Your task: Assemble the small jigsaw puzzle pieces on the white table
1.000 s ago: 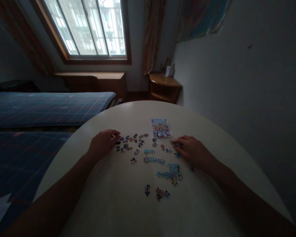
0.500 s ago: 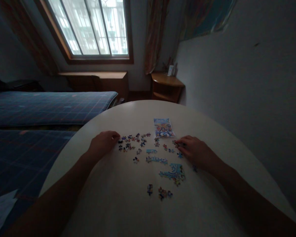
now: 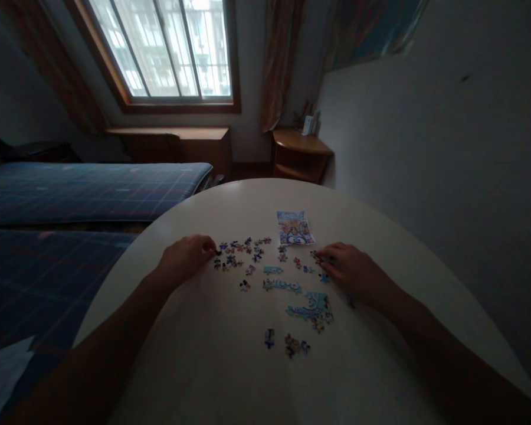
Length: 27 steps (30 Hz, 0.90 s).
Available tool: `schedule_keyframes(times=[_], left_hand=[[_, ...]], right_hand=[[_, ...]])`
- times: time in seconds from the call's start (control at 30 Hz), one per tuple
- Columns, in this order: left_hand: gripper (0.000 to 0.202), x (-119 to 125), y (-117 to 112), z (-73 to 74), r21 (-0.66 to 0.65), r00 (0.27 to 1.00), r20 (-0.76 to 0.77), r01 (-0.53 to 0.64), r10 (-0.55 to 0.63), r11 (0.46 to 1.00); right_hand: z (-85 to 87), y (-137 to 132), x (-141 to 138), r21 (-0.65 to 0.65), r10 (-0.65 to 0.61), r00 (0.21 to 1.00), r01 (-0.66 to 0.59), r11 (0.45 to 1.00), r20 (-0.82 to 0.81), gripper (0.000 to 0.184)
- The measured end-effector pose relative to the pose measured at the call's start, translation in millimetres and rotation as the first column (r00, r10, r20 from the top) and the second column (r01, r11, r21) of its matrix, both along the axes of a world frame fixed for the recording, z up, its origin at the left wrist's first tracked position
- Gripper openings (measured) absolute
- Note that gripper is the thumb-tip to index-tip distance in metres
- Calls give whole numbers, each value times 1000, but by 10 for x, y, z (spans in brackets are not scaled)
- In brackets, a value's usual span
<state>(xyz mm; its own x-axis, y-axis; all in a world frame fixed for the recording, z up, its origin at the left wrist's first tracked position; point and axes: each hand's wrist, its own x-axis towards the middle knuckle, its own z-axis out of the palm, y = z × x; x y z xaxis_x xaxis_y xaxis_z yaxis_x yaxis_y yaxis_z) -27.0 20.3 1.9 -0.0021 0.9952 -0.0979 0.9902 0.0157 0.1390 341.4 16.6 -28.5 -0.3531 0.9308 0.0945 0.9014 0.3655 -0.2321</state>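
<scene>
Several small loose puzzle pieces (image 3: 241, 254) lie scattered on the white round table (image 3: 230, 366). My left hand (image 3: 184, 257) rests at their left edge, fingers curled, its fingertips pinching at a dark piece (image 3: 217, 252). My right hand (image 3: 353, 269) lies on the right side with fingers bent, fingertips on the pieces (image 3: 315, 256) there. Between my hands sit a short joined strip (image 3: 282, 286) and a larger joined blue section (image 3: 312, 307). A printed picture card (image 3: 294, 227) lies just beyond the pieces. A few more pieces (image 3: 287, 343) sit nearer me.
A bed with a blue checked cover (image 3: 84, 192) stands to the left of the table. A wooden corner shelf (image 3: 301, 154) and a low wooden cabinet (image 3: 177, 144) sit under the window (image 3: 163, 50). The wall (image 3: 446, 147) runs close along the table's right side.
The view has shifted slightly. My left fingertips have closed in on a dark piece at the heap's left edge; my right hand has barely moved.
</scene>
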Motion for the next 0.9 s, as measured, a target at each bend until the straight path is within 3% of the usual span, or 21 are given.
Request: schedule_keyframes(times=[0.2,0.33,0.73,0.9], left_hand=[[22,36,-12,2,40,999,-18,-29,30,999],[19,53,-48,29,49,1000,-14,26,-25,998],[23,26,-139,85,-97,989,-97,102,-112,990],[23,6,-152,64,-84,988,-78,130,-137,988]], right_hand=[[-17,13,9,3,-1,1000,1,1000,-3,24],[15,-2,-6,-3,-3,1000,3,1000,10,25],[13,-4,0,4,6,1000,-6,1000,21,26],[20,-6,-6,2,3,1000,-3,1000,22,26]])
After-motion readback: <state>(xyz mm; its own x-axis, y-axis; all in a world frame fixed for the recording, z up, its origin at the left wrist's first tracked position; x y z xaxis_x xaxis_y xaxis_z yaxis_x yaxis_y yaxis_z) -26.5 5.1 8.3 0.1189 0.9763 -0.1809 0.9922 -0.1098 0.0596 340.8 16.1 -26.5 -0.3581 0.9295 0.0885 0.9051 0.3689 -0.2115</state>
